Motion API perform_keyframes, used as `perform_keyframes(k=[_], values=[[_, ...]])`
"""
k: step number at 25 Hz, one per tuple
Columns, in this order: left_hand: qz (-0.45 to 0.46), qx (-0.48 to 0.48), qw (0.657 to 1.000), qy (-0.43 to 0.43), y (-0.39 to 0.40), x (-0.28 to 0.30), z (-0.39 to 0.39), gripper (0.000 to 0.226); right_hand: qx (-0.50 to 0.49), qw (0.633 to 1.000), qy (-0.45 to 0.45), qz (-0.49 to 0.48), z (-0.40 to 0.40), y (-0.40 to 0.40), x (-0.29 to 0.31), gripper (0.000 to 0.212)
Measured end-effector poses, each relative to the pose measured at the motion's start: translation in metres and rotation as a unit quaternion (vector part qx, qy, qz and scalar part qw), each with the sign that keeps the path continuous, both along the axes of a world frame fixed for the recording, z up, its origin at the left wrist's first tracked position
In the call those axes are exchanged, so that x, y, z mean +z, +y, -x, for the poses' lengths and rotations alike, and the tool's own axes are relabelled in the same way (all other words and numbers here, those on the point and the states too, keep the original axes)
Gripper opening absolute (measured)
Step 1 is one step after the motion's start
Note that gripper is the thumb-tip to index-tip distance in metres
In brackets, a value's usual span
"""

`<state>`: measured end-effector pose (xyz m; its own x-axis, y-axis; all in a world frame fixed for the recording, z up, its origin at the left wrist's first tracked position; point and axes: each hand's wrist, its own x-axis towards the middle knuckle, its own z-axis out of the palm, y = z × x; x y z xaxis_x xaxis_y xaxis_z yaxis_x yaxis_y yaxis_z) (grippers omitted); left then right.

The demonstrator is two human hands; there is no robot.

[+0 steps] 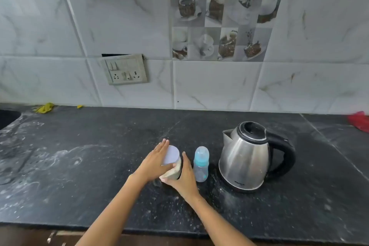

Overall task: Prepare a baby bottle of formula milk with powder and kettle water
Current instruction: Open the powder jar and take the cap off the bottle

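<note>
A clear powder jar (174, 172) with a pale lilac lid (171, 155) stands tilted on the black counter (99, 166), with cream powder showing through its side. My left hand (154, 163) holds the lid from the left, fingers straight along it and thumb across its near edge. My right hand (184, 177) grips the jar's body from the right, thumb under its near side. Just right of the jar stands a capped baby bottle (201, 166) with a blue collar, and it looks empty. A steel kettle (246, 158) with a black handle stands further right, lid closed.
A sink edge (8, 118) is at the far left. A yellow cloth (44, 107) lies by the tiled wall and a red thing (359, 122) at the far right. A switchboard (125, 69) is on the wall. White dust streaks the counter.
</note>
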<state>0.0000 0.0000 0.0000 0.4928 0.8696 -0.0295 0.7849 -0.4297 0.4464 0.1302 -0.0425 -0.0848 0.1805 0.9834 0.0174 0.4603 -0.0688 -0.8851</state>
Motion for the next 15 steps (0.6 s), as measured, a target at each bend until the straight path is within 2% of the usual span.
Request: perform_keyframes(k=[3,7,15], values=[[0.012,-0.028,1.0,0.001,0.016,0.001,0.002,0.084,-0.001,0.998,0.061,0.009,0.003,0.016,0.001,0.119],[-0.008,-0.024,1.0,0.006,0.016,0.0,0.0,0.077,-0.012,0.997,0.077,-0.024,0.0,0.024,-0.01,0.082],[-0.071,-0.011,0.994,0.085,0.007,-0.007,-0.012,0.071,-0.014,0.995,0.069,-0.068,0.0,0.015,-0.007,0.08]])
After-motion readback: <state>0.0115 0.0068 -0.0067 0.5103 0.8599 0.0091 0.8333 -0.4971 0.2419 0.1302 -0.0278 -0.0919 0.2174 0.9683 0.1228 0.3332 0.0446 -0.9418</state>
